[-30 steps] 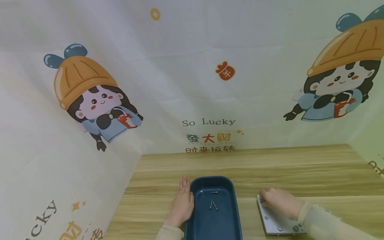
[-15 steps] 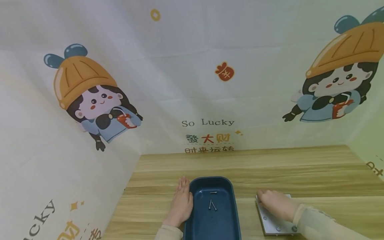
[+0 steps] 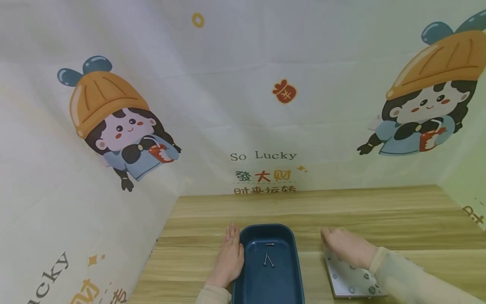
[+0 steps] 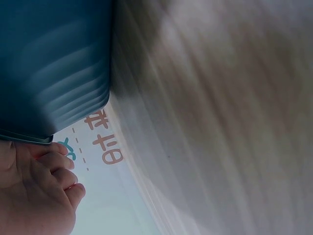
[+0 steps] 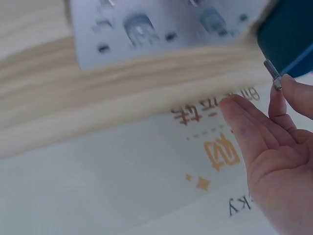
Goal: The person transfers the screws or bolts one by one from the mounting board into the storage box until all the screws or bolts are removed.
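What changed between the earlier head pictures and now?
The right hand has moved forward and slightly left, so more of the near part of the metal plate shows. It pinches a screw; when it took hold isn't visible. Unchanged: the left hand rests against the blue tray, with three screws inside.

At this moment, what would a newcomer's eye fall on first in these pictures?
Probably the two orange-hatted cartoon figures, left and right on the pale backdrop. Next, the dark blue tray below, with three screws lying in it. Right of it, by a metal plate, the right hand pinches a small bolt.
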A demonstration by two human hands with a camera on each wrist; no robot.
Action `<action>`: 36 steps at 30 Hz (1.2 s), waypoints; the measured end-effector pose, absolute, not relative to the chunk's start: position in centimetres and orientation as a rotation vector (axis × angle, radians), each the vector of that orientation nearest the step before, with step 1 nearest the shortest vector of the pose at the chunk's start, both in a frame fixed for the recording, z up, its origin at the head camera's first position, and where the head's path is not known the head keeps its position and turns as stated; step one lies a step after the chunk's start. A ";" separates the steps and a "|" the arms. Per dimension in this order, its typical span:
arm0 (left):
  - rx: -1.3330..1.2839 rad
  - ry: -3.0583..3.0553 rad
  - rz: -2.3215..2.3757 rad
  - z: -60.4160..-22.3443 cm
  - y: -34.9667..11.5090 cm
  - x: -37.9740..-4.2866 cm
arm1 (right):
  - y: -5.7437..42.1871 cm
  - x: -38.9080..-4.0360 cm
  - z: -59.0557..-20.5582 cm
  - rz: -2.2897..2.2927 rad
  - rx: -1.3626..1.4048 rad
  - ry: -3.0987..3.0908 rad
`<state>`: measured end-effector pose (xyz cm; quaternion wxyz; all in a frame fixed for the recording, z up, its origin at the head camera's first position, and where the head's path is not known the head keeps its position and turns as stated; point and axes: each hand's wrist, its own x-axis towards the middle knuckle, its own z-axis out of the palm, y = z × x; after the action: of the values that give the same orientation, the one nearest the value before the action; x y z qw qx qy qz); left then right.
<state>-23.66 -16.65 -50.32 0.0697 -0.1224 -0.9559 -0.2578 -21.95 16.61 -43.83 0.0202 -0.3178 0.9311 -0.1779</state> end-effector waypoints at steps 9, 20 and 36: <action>-0.370 -2.875 -0.772 -50.2 -16.6 -23.5 | 14.7 -23.2 -42.0 -0.480 -1.156 2.963; -0.361 -2.887 -0.752 -50.3 -16.6 -23.6 | 11.0 -24.5 -41.4 -0.458 -1.349 2.942; -0.350 -2.885 -0.764 -50.1 -16.5 -23.6 | 5.7 -26.1 -41.5 -0.412 -1.335 2.883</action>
<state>-23.64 -16.49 -50.10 0.0685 -0.1163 -0.9579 -0.2536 -26.06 5.69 -41.47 -0.0309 -0.4164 0.8995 -0.1287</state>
